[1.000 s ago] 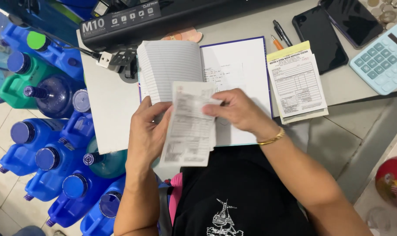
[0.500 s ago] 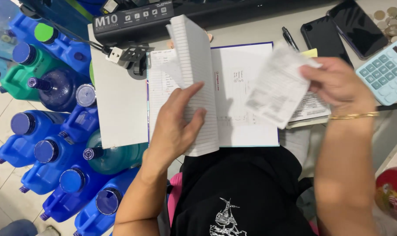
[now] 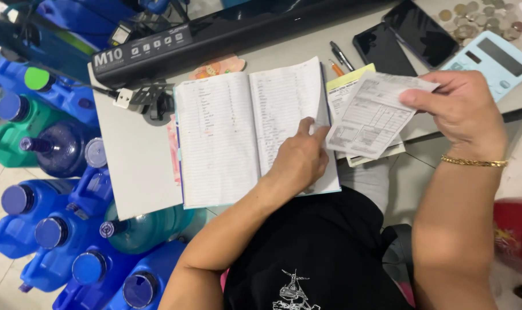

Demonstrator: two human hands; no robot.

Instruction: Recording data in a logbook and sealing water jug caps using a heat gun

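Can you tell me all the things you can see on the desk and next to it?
notebook: one, white lined pages, open mid-desk
paper slip: one, white, printed, above desk's right part
form pad: one, yellow-topped, under the slip
pens: at least two, above the pad
phones: two, black, top right
calculator: one, light blue, far right
coins: many, top right
jugs: many, mostly blue, floor left
left hand: on notebook
right hand: pinching the slip

A grey desk [image 3: 134, 172] fills the upper frame. An open lined notebook [image 3: 238, 132] lies at its centre. Two dark phones [image 3: 401, 40], a pale blue calculator [image 3: 490, 60] and loose coins [image 3: 473, 20] sit upper right, pens [image 3: 340, 57] beside them. A long black device [image 3: 215, 34] runs along the top.
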